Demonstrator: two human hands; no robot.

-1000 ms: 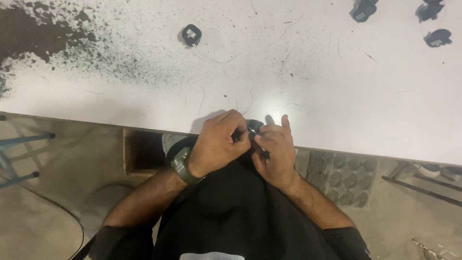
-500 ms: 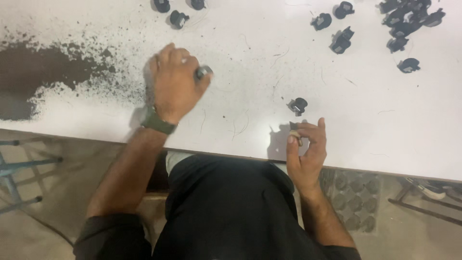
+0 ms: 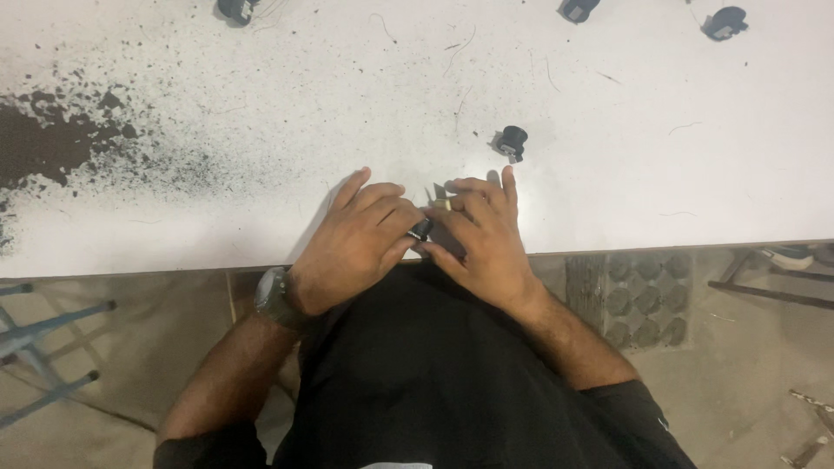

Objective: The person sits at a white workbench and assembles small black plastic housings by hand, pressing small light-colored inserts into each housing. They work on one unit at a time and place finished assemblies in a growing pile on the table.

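Small black part [image 3: 422, 229] sits pinched between the fingers of left hand [image 3: 352, 247] and right hand [image 3: 483, 241] at the worktop [image 3: 608, 200] edge; fitting seems underway, needing steady, precise pressure

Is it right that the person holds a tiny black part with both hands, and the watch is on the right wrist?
Not quite. The head view shows the watch on the left wrist, not the right. The rest is right: the left hand and the right hand meet at the table edge, pinching a tiny black part between their fingertips.
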